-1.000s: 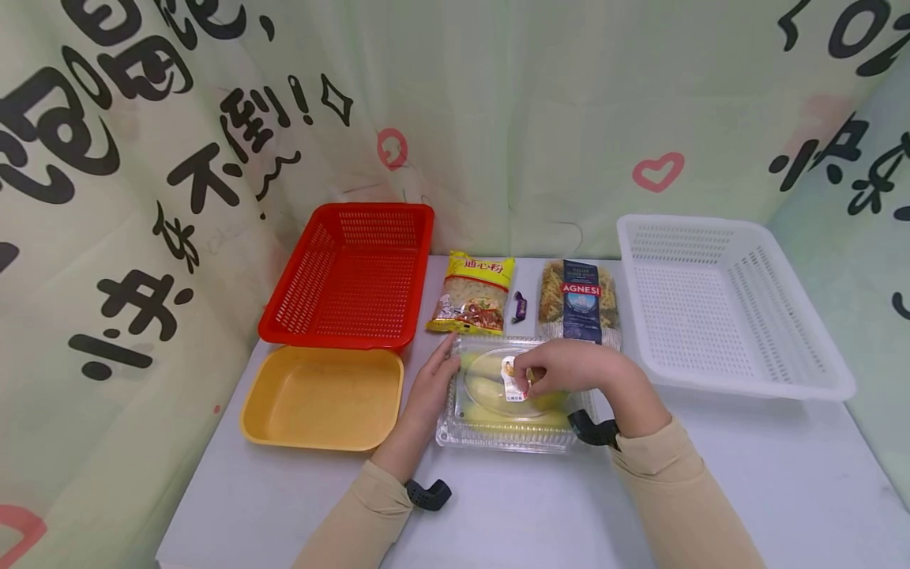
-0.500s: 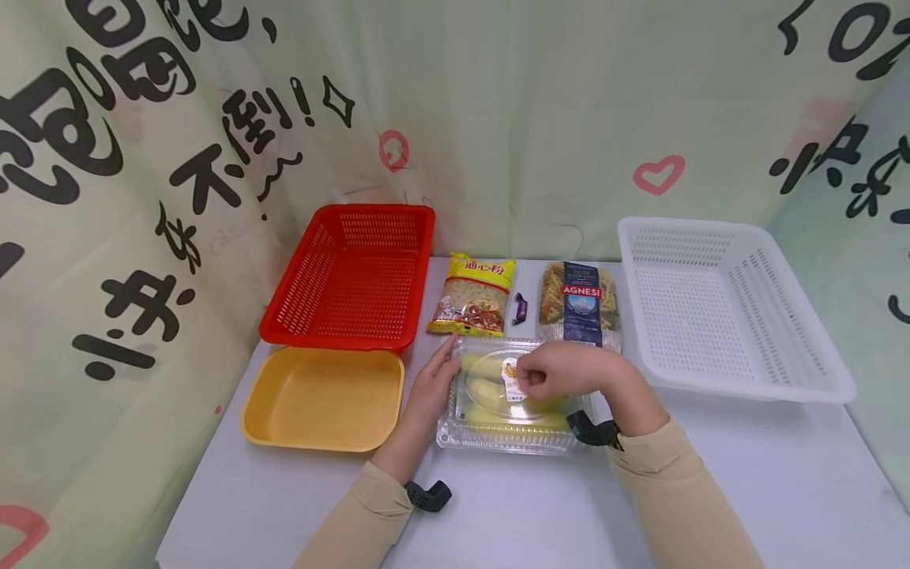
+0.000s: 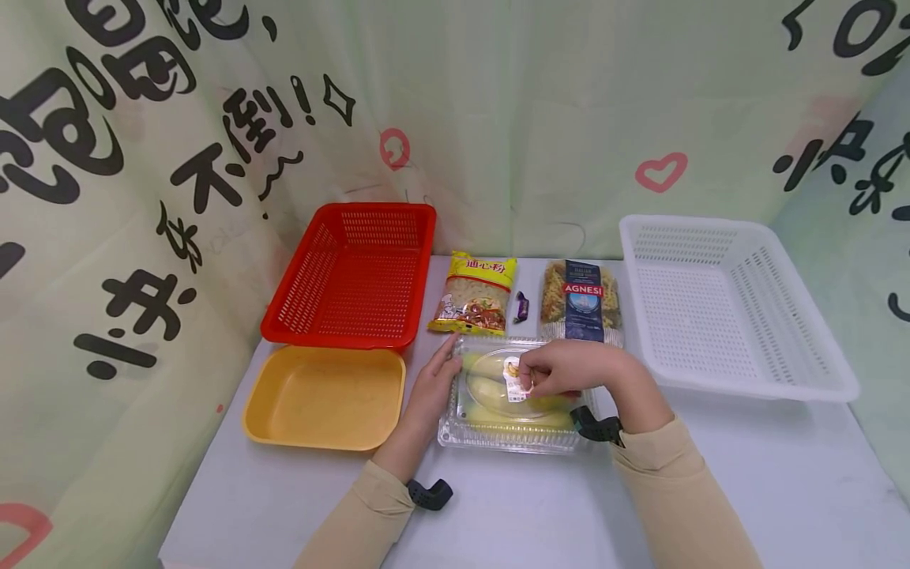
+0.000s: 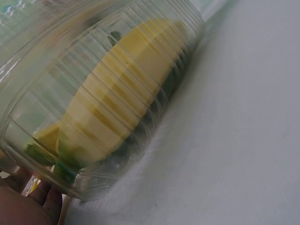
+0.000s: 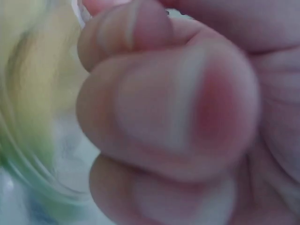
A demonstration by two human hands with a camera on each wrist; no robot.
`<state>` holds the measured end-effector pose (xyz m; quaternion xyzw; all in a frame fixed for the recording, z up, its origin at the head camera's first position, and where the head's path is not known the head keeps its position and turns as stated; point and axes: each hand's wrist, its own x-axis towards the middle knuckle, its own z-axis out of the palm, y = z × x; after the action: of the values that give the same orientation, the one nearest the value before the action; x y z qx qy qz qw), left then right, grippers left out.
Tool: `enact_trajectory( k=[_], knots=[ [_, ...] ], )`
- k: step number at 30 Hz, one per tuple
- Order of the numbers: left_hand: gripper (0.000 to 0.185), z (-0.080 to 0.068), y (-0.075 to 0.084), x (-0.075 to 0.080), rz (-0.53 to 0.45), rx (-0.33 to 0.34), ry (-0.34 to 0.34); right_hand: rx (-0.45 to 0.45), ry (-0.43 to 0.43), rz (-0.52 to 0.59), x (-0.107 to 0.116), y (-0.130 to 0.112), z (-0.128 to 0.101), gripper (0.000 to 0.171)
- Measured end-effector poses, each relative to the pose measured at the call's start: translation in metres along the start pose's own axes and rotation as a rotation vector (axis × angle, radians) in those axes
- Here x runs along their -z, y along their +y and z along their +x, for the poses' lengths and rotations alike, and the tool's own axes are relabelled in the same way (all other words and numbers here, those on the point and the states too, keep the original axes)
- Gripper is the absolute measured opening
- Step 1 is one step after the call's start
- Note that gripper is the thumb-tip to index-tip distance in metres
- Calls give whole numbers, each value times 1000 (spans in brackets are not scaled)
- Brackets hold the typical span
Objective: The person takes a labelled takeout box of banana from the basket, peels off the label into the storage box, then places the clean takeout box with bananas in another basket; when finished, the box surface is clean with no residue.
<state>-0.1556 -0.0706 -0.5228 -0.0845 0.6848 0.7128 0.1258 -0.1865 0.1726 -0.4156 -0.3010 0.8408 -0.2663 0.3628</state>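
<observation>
A clear ribbed plastic box (image 3: 455, 431) with a closed lid lies on the white table, holding yellow-green bananas (image 3: 488, 390). My left hand (image 3: 429, 389) rests along its left side, fingers fairly straight. In the left wrist view those fingertips (image 4: 52, 204) touch the end of the box, and a banana (image 4: 117, 89) shows through the wall. On the lid is a white paper sticker (image 3: 513, 382). My right hand (image 3: 579, 367) pinches the sticker's right edge between thumb and finger. The curled fingers (image 5: 154, 108) fill the right wrist view and hide most of that pinch.
Behind the box lie a yellow pasta bag (image 3: 475, 294), a small purple wrapped candy (image 3: 522, 307) and an AGNESI pasta bag (image 3: 583, 296). A red basket (image 3: 287, 320) and a yellow tray (image 3: 323, 438) stand left. A white basket (image 3: 803, 379) stands right.
The right hand has shifted very slightly rightward at the sticker, its fingers curling a little differently. The left hand and the box have kept their places.
</observation>
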Motion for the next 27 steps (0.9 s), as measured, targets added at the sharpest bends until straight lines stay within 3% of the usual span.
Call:
enact_trajectory(
  k=[5,10,16,27],
  knots=[
    [50,1,0,0,-7,-6,1,-31,12,-77,0,-4,1,12],
    [51,1,-1,0,11,-8,6,20,19,-154,1,-4,4,14],
    [49,0,-1,1,13,10,-2,71,16,-119,1,5,7,15],
    [49,1,-3,0,24,-24,12,288,97,-141,1,15,9,17]
  ],
)
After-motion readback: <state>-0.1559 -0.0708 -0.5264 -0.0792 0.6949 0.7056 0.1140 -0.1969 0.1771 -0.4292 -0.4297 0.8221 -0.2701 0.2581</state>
